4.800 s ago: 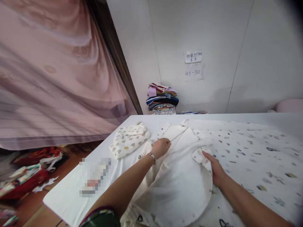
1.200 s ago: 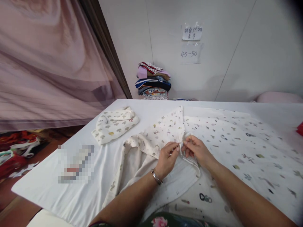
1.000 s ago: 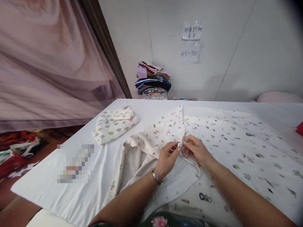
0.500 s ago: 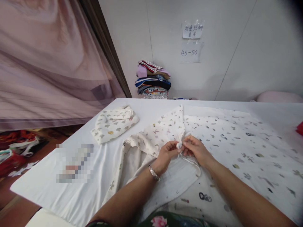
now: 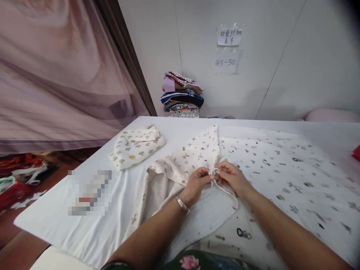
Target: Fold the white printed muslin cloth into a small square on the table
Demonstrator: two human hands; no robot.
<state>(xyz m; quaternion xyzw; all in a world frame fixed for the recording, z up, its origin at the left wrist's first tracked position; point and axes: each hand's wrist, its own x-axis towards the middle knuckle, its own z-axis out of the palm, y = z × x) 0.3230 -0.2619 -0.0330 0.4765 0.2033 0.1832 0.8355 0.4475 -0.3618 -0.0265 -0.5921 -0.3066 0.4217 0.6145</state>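
A large white cloth printed with small plants and shapes lies spread over the right and middle of the table, part of it folded back to the left. Near its centre, my left hand pinches a gathered edge of this cloth. My right hand grips the same gathered bit from the other side, the fingertips of both hands almost touching. A bracelet circles my left wrist. Farther left lies a folded white cloth with grey-green prints, apart from both hands.
The white table has a rounded front-left corner. A blurred-out item lies at its left side. Behind the table stands a stack of folded fabrics by the wall. A pink curtain hangs at the left.
The fingers of both hands have shifted slightly at the gathered edge, where small white ends now stick out to the sides. The cloths lie as before.
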